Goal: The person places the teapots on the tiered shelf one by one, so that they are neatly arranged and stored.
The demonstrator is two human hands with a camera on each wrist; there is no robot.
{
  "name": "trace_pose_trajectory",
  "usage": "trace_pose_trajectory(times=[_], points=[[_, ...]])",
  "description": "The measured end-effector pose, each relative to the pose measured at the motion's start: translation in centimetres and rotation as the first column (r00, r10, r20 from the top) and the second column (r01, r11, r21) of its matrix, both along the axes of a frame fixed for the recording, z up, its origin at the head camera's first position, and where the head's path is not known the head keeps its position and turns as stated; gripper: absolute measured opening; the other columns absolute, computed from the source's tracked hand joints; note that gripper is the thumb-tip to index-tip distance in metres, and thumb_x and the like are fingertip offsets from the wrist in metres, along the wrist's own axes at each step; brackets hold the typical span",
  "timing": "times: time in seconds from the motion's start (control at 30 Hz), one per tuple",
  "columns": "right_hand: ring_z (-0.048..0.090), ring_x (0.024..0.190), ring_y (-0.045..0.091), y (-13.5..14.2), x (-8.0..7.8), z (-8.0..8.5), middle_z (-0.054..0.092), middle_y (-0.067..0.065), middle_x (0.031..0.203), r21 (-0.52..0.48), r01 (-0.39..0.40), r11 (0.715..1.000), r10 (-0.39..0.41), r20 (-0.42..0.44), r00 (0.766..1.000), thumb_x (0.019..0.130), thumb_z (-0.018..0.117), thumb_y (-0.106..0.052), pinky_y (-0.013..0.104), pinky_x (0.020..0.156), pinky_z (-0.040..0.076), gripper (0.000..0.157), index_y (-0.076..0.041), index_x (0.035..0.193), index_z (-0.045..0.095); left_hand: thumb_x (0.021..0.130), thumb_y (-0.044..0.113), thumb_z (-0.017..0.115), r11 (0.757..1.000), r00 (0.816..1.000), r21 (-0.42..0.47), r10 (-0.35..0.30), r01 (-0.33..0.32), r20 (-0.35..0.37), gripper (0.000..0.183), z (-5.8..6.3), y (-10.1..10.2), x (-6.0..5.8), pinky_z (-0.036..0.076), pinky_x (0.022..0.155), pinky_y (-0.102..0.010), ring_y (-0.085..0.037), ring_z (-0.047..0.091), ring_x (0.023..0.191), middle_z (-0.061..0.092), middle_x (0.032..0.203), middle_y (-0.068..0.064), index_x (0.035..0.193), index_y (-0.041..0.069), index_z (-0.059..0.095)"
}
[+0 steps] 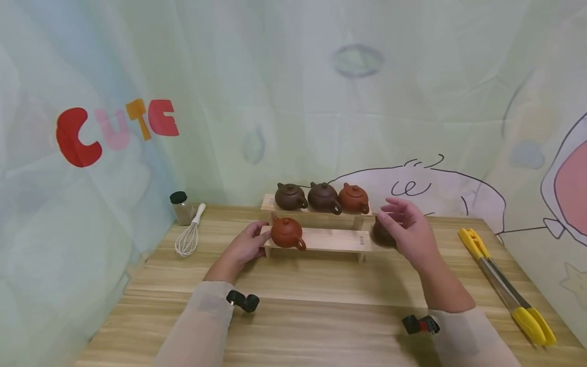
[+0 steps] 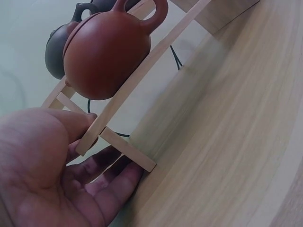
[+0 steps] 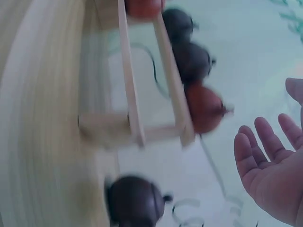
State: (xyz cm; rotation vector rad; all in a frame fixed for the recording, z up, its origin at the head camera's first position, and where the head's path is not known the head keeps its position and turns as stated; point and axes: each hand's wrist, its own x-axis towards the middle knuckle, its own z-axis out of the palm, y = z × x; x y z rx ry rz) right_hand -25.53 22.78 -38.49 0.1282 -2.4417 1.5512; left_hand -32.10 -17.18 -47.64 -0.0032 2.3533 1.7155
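My left hand (image 1: 245, 244) grips the left end of the lower step of a two-step wooden stand (image 1: 332, 240), with the thumb at the step's edge and fingers below it. Beside that hand, a reddish-brown teapot (image 1: 285, 233) sits on the lower step. Two dark brown teapots and a second reddish-brown teapot (image 1: 353, 198) line the upper step. Right of the stand, another dark teapot (image 1: 381, 234) stands on the table, partly hidden behind my right hand (image 1: 412, 237). In the right wrist view, the right hand's loosely bent fingers (image 3: 244, 153) hold nothing and are apart from the teapots.
At the back left of the wooden table (image 1: 312, 326) are a small black-lidded jar (image 1: 183, 210) and a white whisk (image 1: 188, 239). Yellow-tipped metal tongs (image 1: 502, 283) lie along the right side. A printed curtain (image 1: 302, 102) hangs behind the table.
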Motion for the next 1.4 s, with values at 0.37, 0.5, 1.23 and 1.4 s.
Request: trace_pose_trajectory(times=[0.37, 0.5, 1.23, 1.4], points=[[0.047, 0.151, 0.041, 7.0, -3.2, -2.5, 0.048, 0.016, 0.166, 0.034, 0.19, 0.981, -0.193, 0.188, 0.963, 0.099, 0.069, -0.061, 0.064, 0.122, 0.044, 0.086, -0.019, 0.166, 0.035, 0.114, 0.025, 0.052, 1.0, 1.0, 0.026, -0.004, 0.004, 0.01, 0.052, 0.5, -0.3, -0.1, 0.052, 0.115, -0.057, -0.045, 0.036, 0.158, 0.015, 0.178, -0.026, 0.161, 0.008, 0.039], [0.037, 0.157, 0.046, 8.8, -3.7, -3.7, 0.032, 0.018, 0.175, 0.043, 0.241, 0.97, -0.243, 0.278, 0.929, 0.1, 0.068, -0.06, 0.065, 0.121, 0.044, 0.092, -0.019, 0.17, 0.026, 0.114, 0.023, 0.052, 0.999, 1.0, 0.034, -0.009, 0.008, 0.012, 0.051, 0.6, -0.2, -0.1, 0.05, 0.117, -0.058, -0.043, 0.029, 0.162, 0.013, 0.179, -0.025, 0.161, 0.007, 0.039], [0.02, 0.161, 0.055, 11.0, -4.5, -7.2, 0.017, 0.027, 0.177, 0.103, 0.108, 0.989, -0.142, 0.431, 0.891, 0.105, 0.07, -0.036, 0.071, 0.13, 0.019, 0.094, -0.018, 0.173, 0.009, 0.114, 0.024, 0.052, 1.0, 1.0, 0.021, -0.014, 0.014, 0.028, 0.052, 0.8, 0.0, 0.3, 0.049, 0.118, -0.059, -0.046, 0.033, 0.16, 0.012, 0.179, -0.025, 0.161, 0.007, 0.038], [0.023, 0.159, 0.055, 11.0, -4.6, -7.3, 0.019, 0.029, 0.176, 0.136, 0.107, 0.985, -0.156, 0.435, 0.887, 0.106, 0.069, -0.035, 0.072, 0.13, 0.019, 0.09, -0.014, 0.173, 0.013, 0.115, 0.025, 0.051, 1.0, 0.999, 0.021, -0.013, 0.013, 0.032, 0.052, 0.6, -0.1, 0.3, 0.049, 0.119, -0.059, -0.046, 0.033, 0.16, 0.012, 0.179, -0.025, 0.162, 0.008, 0.038]])
